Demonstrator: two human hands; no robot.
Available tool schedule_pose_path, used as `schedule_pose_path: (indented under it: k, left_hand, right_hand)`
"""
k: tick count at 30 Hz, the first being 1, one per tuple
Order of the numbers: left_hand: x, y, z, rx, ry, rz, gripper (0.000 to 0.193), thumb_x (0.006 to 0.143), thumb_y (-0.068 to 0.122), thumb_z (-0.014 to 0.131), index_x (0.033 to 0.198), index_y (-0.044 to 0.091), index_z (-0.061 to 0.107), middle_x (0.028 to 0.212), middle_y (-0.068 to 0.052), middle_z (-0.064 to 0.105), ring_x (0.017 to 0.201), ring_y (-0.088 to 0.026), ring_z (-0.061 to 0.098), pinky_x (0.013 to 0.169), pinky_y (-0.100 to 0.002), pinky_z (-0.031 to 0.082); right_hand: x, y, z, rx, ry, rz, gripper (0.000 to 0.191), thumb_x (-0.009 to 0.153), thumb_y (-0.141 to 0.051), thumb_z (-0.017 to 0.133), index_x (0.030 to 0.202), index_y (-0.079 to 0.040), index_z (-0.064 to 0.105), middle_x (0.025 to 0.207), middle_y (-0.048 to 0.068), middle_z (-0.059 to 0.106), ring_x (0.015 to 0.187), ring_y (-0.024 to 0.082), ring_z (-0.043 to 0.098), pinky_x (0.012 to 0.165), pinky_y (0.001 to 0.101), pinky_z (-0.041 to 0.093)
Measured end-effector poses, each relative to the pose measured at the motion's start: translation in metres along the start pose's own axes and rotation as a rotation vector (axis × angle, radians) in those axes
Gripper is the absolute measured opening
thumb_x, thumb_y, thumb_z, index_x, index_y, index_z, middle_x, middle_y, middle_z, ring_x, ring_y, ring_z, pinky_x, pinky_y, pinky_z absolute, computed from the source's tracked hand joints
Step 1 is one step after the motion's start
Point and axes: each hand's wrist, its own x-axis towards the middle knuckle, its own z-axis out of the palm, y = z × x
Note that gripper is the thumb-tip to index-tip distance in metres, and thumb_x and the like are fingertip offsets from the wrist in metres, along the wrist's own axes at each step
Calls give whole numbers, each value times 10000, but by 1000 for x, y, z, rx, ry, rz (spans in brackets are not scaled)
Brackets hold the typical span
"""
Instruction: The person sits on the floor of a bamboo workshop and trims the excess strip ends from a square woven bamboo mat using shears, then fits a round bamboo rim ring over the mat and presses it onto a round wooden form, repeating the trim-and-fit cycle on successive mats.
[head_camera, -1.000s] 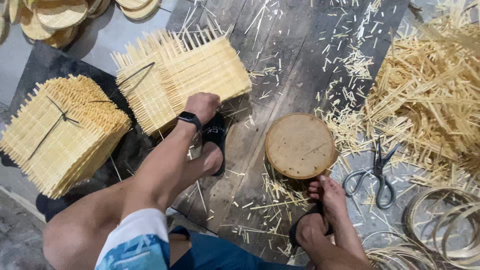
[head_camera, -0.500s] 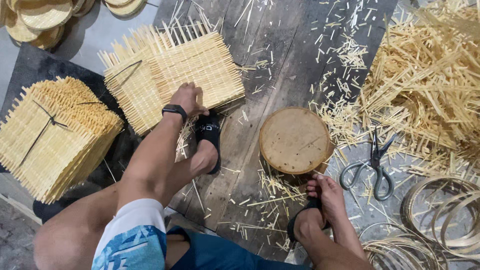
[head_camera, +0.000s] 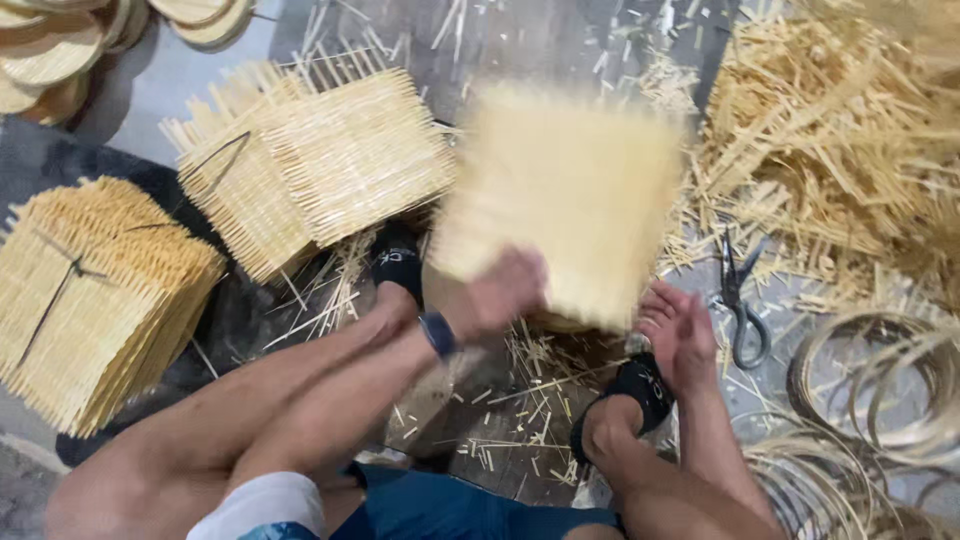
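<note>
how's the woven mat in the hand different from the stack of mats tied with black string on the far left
The woven mat is a single sheet, lifted off the floor in the left hand and blurred by motion; the tied stack is many sheets thick, lies on the floor and looks sharp. The stack is bound crosswise with dark string; the held mat shows no tie. Both are pale, roughly square woven pieces.
</note>
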Motion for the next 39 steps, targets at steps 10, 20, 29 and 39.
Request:
schedule_pose_path:
  k: [10,20,29,39]
  left_hand:
    - [-25,-18,46,-127,332,-778,628,772,189,856,1316,13,595,1197,-204,653,1109,-354,615,965,-480,483]
    - [-59,-107,77,-918,88,-1089,479,751,133,845,1164,-17,655,1092,-56,746,990,-142,708,864,-291,572]
    - [-69,-63,52,-1020,207,-1228,624,747,143,860,1294,6,593,1049,-77,727,872,-145,668,688,-267,488]
    - [-74,-75,11,-786,621,-1164,772,875,126,826,1480,-18,369,1190,-124,620,963,-186,663,733,-314,613]
  right_hand:
    - [16,2,30,-563,181,-75,273,911,-31,726,1179,8,690,1056,69,757,877,124,693,801,282,564]
    - [10,25,15,-617,251,-182,280,848,-62,795,1104,13,709,1003,80,779,866,122,727,783,290,605]
    - [-53,-62,-116,-814,832,-571,312,915,-80,757,1189,-44,612,1046,34,665,915,135,635,823,294,542]
    - [-153,-107,-250,-1829,882,-42,248,1027,-228,655,1183,-40,608,1149,199,642,1074,374,635,958,493,516]
